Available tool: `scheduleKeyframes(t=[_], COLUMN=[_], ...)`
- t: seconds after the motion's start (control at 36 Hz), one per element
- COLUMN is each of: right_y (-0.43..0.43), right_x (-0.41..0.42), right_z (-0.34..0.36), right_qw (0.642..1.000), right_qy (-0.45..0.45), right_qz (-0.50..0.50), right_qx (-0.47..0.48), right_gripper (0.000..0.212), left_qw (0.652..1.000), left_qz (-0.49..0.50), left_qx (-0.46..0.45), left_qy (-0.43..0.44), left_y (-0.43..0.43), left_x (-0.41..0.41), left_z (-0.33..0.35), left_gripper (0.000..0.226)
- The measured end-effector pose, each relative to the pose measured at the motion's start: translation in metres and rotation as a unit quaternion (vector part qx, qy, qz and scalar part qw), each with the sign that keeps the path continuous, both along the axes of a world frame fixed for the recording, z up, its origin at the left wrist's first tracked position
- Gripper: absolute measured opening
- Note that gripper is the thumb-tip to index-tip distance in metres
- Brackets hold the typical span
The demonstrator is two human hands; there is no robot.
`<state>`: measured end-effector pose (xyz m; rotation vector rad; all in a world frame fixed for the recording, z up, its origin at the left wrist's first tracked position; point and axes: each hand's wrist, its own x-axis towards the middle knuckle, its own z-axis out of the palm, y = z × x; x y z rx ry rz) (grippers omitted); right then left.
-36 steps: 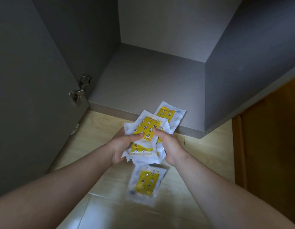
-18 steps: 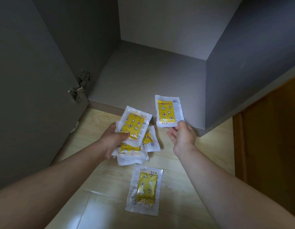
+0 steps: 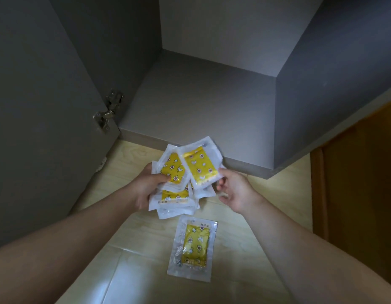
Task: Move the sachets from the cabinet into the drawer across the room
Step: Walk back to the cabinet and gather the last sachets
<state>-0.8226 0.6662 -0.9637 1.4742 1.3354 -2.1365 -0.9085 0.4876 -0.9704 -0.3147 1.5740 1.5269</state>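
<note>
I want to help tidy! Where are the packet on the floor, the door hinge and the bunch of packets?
packet on the floor (image 3: 194,245): head view, its yellow middle.
door hinge (image 3: 106,115): head view, its metal arm.
bunch of packets (image 3: 171,170): head view, one packet's yellow print.

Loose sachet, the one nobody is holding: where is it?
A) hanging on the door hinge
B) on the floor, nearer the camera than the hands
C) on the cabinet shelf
B: the loose sachet lies flat on the pale floor, apart from the stack that the left hand grips.
</note>
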Motion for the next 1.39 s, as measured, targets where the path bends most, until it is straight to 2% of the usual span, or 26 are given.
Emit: scheduleKeyframes(t=[0.08, 0.17, 0.25, 0.31, 0.33, 0.42, 0.53, 0.58, 0.67, 0.69, 0.72, 0.75, 0.78, 0.83, 0.89, 0.94, 1.0, 1.08, 1.14, 1.25, 1.31, 1.39], right_y=[-0.01, -0.02, -0.025, -0.027, -0.028, -0.034, -0.037, -0.038, -0.041, -0.041, -0.04, -0.038, -0.037, -0.041, -0.049, -0.052, -0.051, -0.05, -0.046, -0.038, -0.037, -0.03], right_x=[0.003, 0.0, -0.003, 0.0, 0.002, 0.008, 0.011, 0.012, 0.016, 0.019, 0.022, 0.026, 0.032, 0.041, 0.046, 0.046, 0.043, 0.039, 0.036, 0.033, 0.032, 0.031], right_z=[-0.005, -0.011, -0.017, -0.018, -0.017, -0.015, -0.012, -0.013, -0.014, -0.015, -0.017, -0.019, -0.022, -0.025, -0.027, -0.029, -0.03, -0.029, -0.028, -0.028, -0.029, -0.029], right_qw=[0.997, 0.997, 0.984, 0.957, 0.94, 0.892, 0.865, 0.873, 0.943, 0.957, 0.958, 0.94, 0.894, 0.761, 0.65, 0.602, 0.609, 0.663, 0.686, 0.752, 0.762, 0.75], right_qy=[-0.008, 0.013, 0.037, 0.048, 0.062, 0.108, 0.159, 0.166, 0.166, 0.15, 0.119, 0.079, 0.033, -0.019, -0.014, -0.015, -0.022, -0.031, -0.045, -0.081, -0.106, -0.145], right_qz=[0.08, 0.062, 0.077, 0.127, 0.158, 0.246, 0.287, 0.282, 0.174, 0.145, 0.156, 0.218, 0.317, 0.496, 0.599, 0.635, 0.636, 0.599, 0.575, 0.514, 0.501, 0.481], right_qx=[0.006, 0.041, 0.156, 0.257, 0.296, 0.364, 0.379, 0.362, 0.23, 0.201, 0.208, 0.252, 0.314, 0.418, 0.467, 0.483, 0.474, 0.448, 0.444, 0.405, 0.396, 0.43], right_gripper=[0.013, 0.015, 0.021, 0.027, 0.025, 0.02, 0.042, 0.043, 0.025, 0.016, 0.014, 0.029, 0.049, 0.079, 0.088, 0.088, 0.084, 0.08, 0.078, 0.059, 0.053, 0.034], left_qw=[1.0, 0.995, 0.99, 0.988, 0.989, 0.997, 0.998, 0.999, 0.999, 0.999, 0.998, 0.998, 0.998, 0.998, 0.998, 0.998, 0.998, 0.997, 0.997, 0.997, 0.996, 0.996], left_qz=[0.005, 0.028, 0.016, 0.003, -0.008, 0.006, 0.057, 0.05, 0.039, 0.04, 0.042, 0.045, 0.047, 0.047, 0.05, 0.052, 0.057, 0.061, 0.064, 0.076, 0.078, 0.072], left_qx=[0.027, 0.074, 0.11, 0.124, 0.12, 0.064, 0.024, 0.02, 0.006, -0.001, -0.005, -0.007, -0.012, -0.021, -0.027, -0.033, -0.032, -0.027, -0.024, -0.022, -0.027, -0.033], left_qy=[0.005, -0.061, -0.092, -0.088, -0.082, -0.04, -0.005, 0.002, 0.024, 0.03, 0.036, 0.04, 0.041, 0.039, 0.033, 0.032, 0.028, 0.023, 0.023, 0.02, 0.026, 0.032], left_y=[0.005, 0.011, 0.014, 0.018, 0.02, 0.025, 0.016, 0.009, -0.005, -0.01, -0.014, -0.019, -0.023, -0.029, -0.034, -0.037, -0.038, -0.038, -0.038, -0.037, -0.038, -0.039], left_x=[0.007, 0.01, 0.01, 0.011, 0.013, 0.019, 0.021, 0.018, 0.01, 0.009, 0.007, 0.007, 0.007, 0.009, 0.01, 0.012, 0.013, 0.012, 0.011, 0.01, 0.01, 0.01], left_z=[0.004, 0.006, 0.007, 0.008, 0.009, 0.007, 0.005, 0.005, -0.002, -0.002, -0.003, -0.004, -0.005, -0.008, -0.012, -0.015, -0.016, -0.014, -0.012, -0.012, -0.012, -0.011], left_gripper=[0.03, 0.022, 0.041, 0.061, 0.062, 0.046, 0.027, 0.029, 0.03, 0.03, 0.03, 0.03, 0.03, 0.03, 0.034, 0.039, 0.042, 0.043, 0.043, 0.045, 0.046, 0.046])
